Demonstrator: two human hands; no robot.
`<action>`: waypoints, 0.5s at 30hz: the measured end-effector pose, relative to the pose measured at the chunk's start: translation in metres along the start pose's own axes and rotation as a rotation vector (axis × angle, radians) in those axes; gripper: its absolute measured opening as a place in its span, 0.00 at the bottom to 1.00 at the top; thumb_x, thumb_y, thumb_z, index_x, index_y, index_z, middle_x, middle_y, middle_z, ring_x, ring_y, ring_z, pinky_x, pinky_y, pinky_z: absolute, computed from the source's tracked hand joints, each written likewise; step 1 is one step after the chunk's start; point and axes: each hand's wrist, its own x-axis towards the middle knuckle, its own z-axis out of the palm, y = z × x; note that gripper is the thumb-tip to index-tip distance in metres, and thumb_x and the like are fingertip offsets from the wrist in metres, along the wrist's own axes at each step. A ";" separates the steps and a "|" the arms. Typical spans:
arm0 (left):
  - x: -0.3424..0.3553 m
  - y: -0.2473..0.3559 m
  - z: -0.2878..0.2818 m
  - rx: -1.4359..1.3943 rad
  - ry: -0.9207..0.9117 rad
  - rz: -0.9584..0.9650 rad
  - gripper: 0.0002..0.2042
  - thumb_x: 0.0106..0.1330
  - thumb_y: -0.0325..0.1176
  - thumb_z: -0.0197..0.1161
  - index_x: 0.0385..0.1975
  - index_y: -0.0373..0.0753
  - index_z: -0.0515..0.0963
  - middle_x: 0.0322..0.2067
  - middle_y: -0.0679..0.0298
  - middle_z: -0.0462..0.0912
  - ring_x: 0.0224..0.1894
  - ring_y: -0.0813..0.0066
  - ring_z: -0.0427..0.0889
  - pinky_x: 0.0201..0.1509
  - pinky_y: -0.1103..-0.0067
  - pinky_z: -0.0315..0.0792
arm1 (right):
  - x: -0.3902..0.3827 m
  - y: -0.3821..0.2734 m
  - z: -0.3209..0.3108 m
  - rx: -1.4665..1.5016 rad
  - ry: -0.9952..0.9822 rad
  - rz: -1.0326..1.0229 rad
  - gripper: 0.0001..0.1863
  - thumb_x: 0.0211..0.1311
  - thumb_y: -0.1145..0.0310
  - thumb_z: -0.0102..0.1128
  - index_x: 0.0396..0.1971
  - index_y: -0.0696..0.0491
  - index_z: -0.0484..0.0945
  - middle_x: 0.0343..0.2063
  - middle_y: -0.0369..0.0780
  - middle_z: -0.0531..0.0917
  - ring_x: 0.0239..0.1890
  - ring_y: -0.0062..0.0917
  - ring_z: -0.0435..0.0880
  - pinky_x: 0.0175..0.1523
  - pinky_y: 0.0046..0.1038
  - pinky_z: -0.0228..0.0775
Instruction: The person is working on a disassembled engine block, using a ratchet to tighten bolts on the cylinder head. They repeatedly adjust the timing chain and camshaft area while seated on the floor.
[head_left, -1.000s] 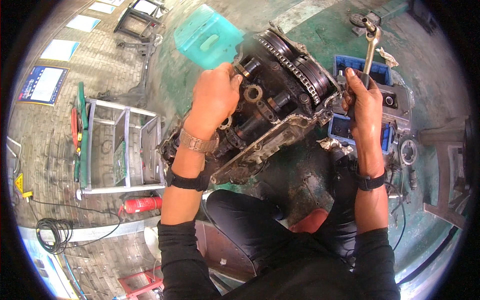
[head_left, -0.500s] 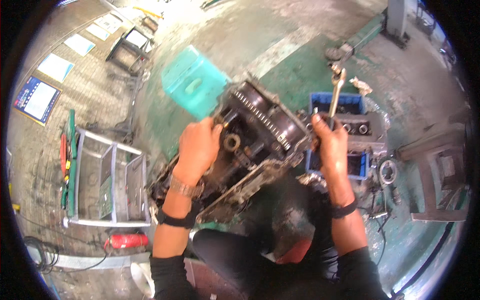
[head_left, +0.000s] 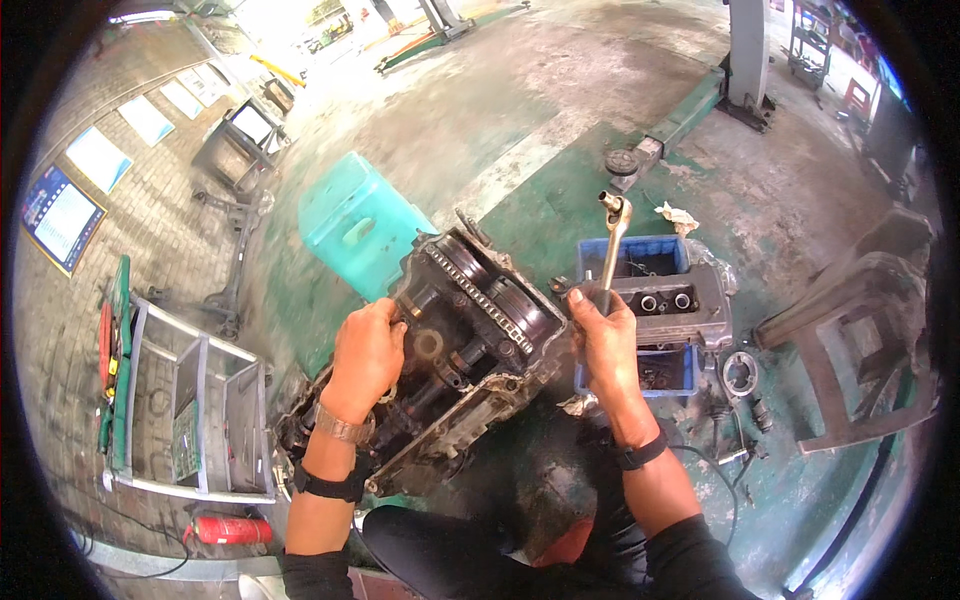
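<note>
In front of me lies a dark, oily engine block (head_left: 455, 390), tilted, with a metal chain (head_left: 480, 300) running beside large round parts at its far end. My left hand (head_left: 365, 357) is closed at the block's left side, thumb and fingertips pinched together near a short cylindrical part. Whatever those fingers hold is hidden. Off the block's right side, my right hand (head_left: 612, 355) grips the handle of a ratchet wrench (head_left: 613, 245). The wrench points upward, a socket on its head, touching nothing there.
A turquoise plastic stool (head_left: 365, 215) stands beyond the block. On the right are blue bins (head_left: 680, 255), a grey engine cover (head_left: 690, 310), a metal ring (head_left: 740, 373) and a dark metal frame (head_left: 850, 340). A metal cart (head_left: 200, 400) and red fire extinguisher (head_left: 230, 528) are left.
My view has tilted upward, showing more floor at the far side. The left hand stays pinched at the block's left side; the right hand still holds the ratchet wrench upright.
</note>
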 end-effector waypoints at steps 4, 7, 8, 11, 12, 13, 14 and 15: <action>-0.002 0.004 0.001 -0.023 0.046 -0.015 0.06 0.57 0.25 0.64 0.32 0.31 0.76 0.31 0.47 0.80 0.39 0.44 0.79 0.43 0.60 0.72 | 0.000 -0.001 0.000 0.027 -0.012 0.000 0.10 0.64 0.64 0.64 0.35 0.56 0.76 0.16 0.28 0.71 0.13 0.10 0.65 0.18 0.16 0.55; -0.002 0.002 0.001 -0.048 0.072 0.071 0.06 0.57 0.25 0.64 0.32 0.32 0.76 0.31 0.46 0.79 0.40 0.44 0.78 0.43 0.60 0.72 | 0.000 -0.003 0.003 0.043 0.035 0.047 0.09 0.64 0.65 0.65 0.33 0.54 0.77 0.16 0.28 0.71 0.13 0.10 0.65 0.17 0.16 0.53; -0.001 0.001 0.000 -0.063 0.079 0.091 0.06 0.57 0.25 0.64 0.31 0.31 0.76 0.31 0.46 0.79 0.40 0.44 0.78 0.43 0.60 0.71 | -0.001 -0.003 0.003 0.064 0.031 0.070 0.09 0.63 0.65 0.65 0.33 0.54 0.77 0.16 0.28 0.71 0.14 0.11 0.66 0.17 0.17 0.54; 0.003 0.001 0.004 -0.043 0.073 0.042 0.08 0.58 0.27 0.65 0.32 0.29 0.76 0.30 0.44 0.79 0.34 0.45 0.78 0.38 0.63 0.71 | -0.003 -0.004 0.005 -0.047 0.019 -0.042 0.08 0.64 0.64 0.63 0.34 0.54 0.78 0.16 0.28 0.72 0.14 0.11 0.65 0.18 0.17 0.54; 0.002 -0.002 0.003 -0.051 0.045 -0.038 0.09 0.61 0.30 0.63 0.32 0.29 0.77 0.29 0.43 0.79 0.32 0.46 0.79 0.37 0.63 0.71 | -0.006 -0.003 0.003 -0.030 -0.011 -0.046 0.08 0.65 0.64 0.62 0.34 0.54 0.78 0.16 0.27 0.72 0.14 0.11 0.64 0.19 0.18 0.54; 0.006 -0.004 0.006 -0.044 0.015 -0.079 0.10 0.63 0.31 0.61 0.34 0.29 0.79 0.29 0.44 0.80 0.29 0.51 0.79 0.36 0.65 0.71 | -0.003 -0.005 0.000 -0.174 -0.064 0.054 0.11 0.65 0.62 0.61 0.35 0.55 0.78 0.18 0.28 0.73 0.17 0.11 0.66 0.20 0.18 0.57; 0.004 -0.008 0.009 -0.072 0.015 -0.015 0.10 0.64 0.32 0.61 0.30 0.28 0.78 0.27 0.41 0.78 0.30 0.39 0.76 0.33 0.60 0.69 | -0.001 -0.002 0.003 -0.259 -0.013 -0.206 0.14 0.64 0.61 0.63 0.39 0.58 0.78 0.24 0.32 0.78 0.24 0.15 0.73 0.27 0.23 0.67; 0.007 -0.014 0.013 -0.112 0.002 -0.030 0.09 0.65 0.31 0.59 0.32 0.28 0.79 0.27 0.43 0.80 0.30 0.43 0.77 0.35 0.62 0.70 | -0.001 -0.003 -0.004 -0.222 -0.077 -0.041 0.18 0.63 0.62 0.63 0.45 0.60 0.78 0.31 0.35 0.82 0.33 0.19 0.77 0.39 0.27 0.73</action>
